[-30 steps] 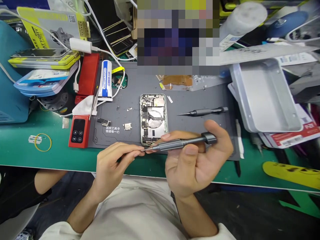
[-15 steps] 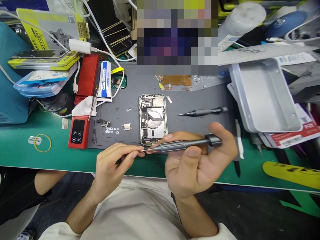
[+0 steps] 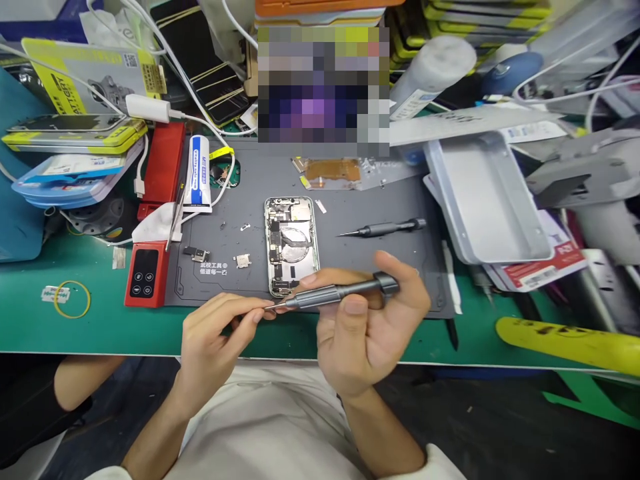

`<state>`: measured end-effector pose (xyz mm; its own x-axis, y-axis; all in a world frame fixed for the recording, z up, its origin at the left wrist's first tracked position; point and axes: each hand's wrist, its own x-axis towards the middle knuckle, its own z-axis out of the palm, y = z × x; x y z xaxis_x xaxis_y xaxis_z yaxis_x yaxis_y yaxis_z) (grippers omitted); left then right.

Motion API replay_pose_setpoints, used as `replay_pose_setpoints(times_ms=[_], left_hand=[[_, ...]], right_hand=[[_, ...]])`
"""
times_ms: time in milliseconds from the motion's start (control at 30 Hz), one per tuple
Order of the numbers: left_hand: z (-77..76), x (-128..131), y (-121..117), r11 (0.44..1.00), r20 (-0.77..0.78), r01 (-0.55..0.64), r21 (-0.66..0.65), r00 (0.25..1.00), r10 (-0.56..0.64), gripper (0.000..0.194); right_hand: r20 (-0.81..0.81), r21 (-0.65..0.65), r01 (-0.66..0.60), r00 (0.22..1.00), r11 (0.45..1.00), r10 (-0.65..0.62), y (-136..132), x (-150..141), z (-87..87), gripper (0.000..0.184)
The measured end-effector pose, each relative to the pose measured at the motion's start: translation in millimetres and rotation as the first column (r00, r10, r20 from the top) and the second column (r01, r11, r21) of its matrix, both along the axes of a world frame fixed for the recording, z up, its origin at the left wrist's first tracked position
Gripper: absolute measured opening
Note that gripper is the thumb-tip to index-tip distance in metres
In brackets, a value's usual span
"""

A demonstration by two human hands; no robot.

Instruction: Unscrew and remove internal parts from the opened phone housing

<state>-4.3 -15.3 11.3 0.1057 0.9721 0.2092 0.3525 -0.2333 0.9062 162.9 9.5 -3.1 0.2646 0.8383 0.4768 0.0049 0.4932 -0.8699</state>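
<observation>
My right hand is closed around a grey precision screwdriver, held nearly level with its bit pointing left. At that bit, the thumb and fingertips of my left hand are pinched together; anything between them is too small or hidden to make out. Just beyond the hands, an opened phone lies on the dark work mat, its inner boards and a round coil showing. My right fingers cover its lower right corner. Left of the phone lie a small metal plate and a dark connector part.
A second screwdriver lies right of the phone. Farther right are a grey plastic tray and a yellow strip. On the left stand a red device, a white tube and cables. Another person's arm shows lower left.
The camera view has shifted, so the bench appears farther left and slightly lower. Both hands keep the same hold, with the screwdriver bit still at the left fingertips.
</observation>
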Motion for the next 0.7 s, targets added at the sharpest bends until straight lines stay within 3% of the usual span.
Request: replay_pose_setpoints(times_ms=[333,700], left_hand=[[-1.2,-1.4,-0.8,0.999,0.012,-0.047,0.007,0.999,0.047,0.019],[-2.2,-0.5,-2.8,1.000,0.013,-0.010,0.015,1.000,0.010,0.023]], right_hand=[[0.100,0.091,-0.060,0.994,0.994,0.051,-0.4,3.8,-2.3,0.045],[0.121,0.058,-0.032,0.992,0.998,0.025,-1.7,2.7,-2.9,0.043]])
